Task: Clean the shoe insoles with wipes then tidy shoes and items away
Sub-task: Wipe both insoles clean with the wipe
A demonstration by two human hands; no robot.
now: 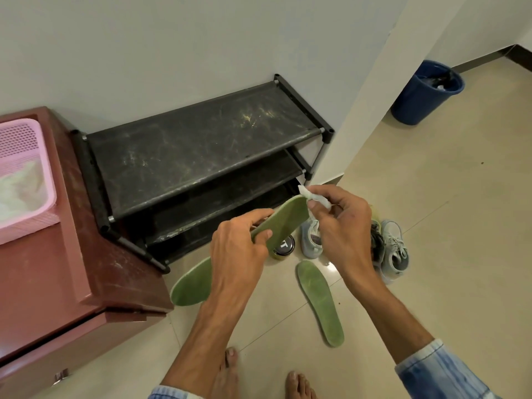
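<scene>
My left hand (240,249) grips a green insole (283,218) by its lower end and holds it up in front of the shoe rack. My right hand (342,223) pinches a crumpled white wipe (312,197) against the insole's upper tip. Two more green insoles lie on the floor: one (191,285) partly hidden behind my left wrist, the other (319,300) between my arms. A pale grey-blue sneaker (312,239) and another sneaker (395,251) stand on the tiles behind my right hand.
A black three-tier shoe rack (201,145) stands against the wall. A reddish cabinet (72,254) at the left carries a pink basket (26,174). A small dark-lidded jar (283,249) sits by the rack. A blue bin (426,92) stands far right. My bare feet (230,375) are below.
</scene>
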